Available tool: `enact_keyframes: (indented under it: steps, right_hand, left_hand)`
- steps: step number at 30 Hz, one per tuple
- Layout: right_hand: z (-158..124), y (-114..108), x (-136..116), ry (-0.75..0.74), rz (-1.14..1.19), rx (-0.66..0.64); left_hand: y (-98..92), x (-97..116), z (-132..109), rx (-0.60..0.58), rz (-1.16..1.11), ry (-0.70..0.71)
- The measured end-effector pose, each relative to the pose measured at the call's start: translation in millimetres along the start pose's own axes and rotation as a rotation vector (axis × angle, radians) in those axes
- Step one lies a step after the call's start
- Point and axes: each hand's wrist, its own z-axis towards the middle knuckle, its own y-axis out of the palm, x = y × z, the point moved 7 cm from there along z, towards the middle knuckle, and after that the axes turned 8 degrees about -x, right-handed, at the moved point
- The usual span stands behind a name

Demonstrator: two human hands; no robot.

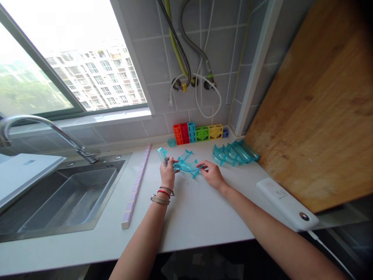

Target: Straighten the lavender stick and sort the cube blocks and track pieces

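Note:
My left hand (168, 171) is closed round a translucent blue track piece (162, 154), whose end sticks up past the thumb. Thumb and fingers of my right hand (212, 175) pinch the right tip of a curved blue track piece (189, 166), which spans the gap between both hands. Its left end meets the fingers of my left hand; whether the two pieces are joined there I cannot tell. Behind it, another blue piece (185, 155) slants away from me on the white counter. Several curved blue track pieces (233, 153) stand in a row to the right.
Coloured blocks (201, 133) line the back wall. A long pale-purple strip (136, 186) lies left, beside the sink (97, 221) and its faucet (70, 138). On the right, a large wooden board (320, 97) leans behind a white device (287, 204) with a cable. Hoses (177, 42) hang above.

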Motion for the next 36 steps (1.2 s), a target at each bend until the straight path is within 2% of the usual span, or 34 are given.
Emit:
enact_keyframes:
  steps: [3, 8, 12, 15, 18, 23, 27, 31, 33, 36]
  right_hand:
    - [2, 2, 0, -0.039, 0.041, -0.020]
    - [3, 6, 1, -0.054, 0.190, -0.049]
    - [2, 9, 5, -0.025, 0.164, -0.063]
    - [2, 9, 9, 0.002, 0.095, -0.050]
    - [1, 9, 10, 0.014, 0.065, -0.039]
    - [0, 3, 5, 0.027, 0.044, 0.009]
    - [-1, -4, -4, 0.020, 0.043, 0.052]
    - [0, -9, -8, 0.050, 0.215, 0.072]
    - [0, -11, -9, 0.064, 0.328, 0.078]
    - [1, -12, -8, 0.064, 0.366, 0.094]
  left_hand:
    - [0.2, 0, 0, -0.009, 0.112, 0.021]
    - [-6.9, 7, -3, 0.041, 0.343, 0.056]
    - [-6.3, 11, -6, 0.017, 0.484, 0.060]
    - [-6.1, 12, -5, 0.001, 0.521, 0.058]
    - [-11.3, 14, -3, 0.038, 0.509, 0.082]
    - [-13.9, 24, -2, 0.068, 0.494, 0.195]
    - [3.9, 37, -16, -0.024, 0.536, 0.306]
    - [31.4, 47, -35, -0.218, 0.649, 0.468]
    - [42.2, 47, -42, -0.316, 0.766, 0.547]
    - [50.3, 38, -44, -0.431, 0.938, 0.577]
